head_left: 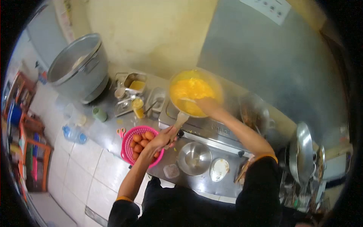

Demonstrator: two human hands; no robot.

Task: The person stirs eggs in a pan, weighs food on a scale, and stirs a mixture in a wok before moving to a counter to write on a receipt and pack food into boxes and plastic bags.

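A frying pan (pixel 182 118) full of yellow beaten egg (pixel 193 87) sits over the stove (pixel 211 128). My left hand (pixel 163 139) is wrapped round the pan's pale handle, above the basket's edge. Over the right side of the pan, my right hand (pixel 208 106) is closed on a thin pale utensil (pixel 186 99) that reaches into the egg; I cannot tell its exact kind. Below my left forearm stands a pink basket (pixel 126 145) of brown eggs (pixel 144 142). An empty steel bowl (pixel 194 159) rests in front of the stove.
At the back left is a large metal pot (pixel 81 72). Steel containers (pixel 135 84) and a yellow-filled jar (pixel 138 108) stand left of the stove. Scissors (pixel 121 132) lie beside the basket. A wok (pixel 254 111) sits at the stove's right; another large pan (pixel 302 153) stands farther right.
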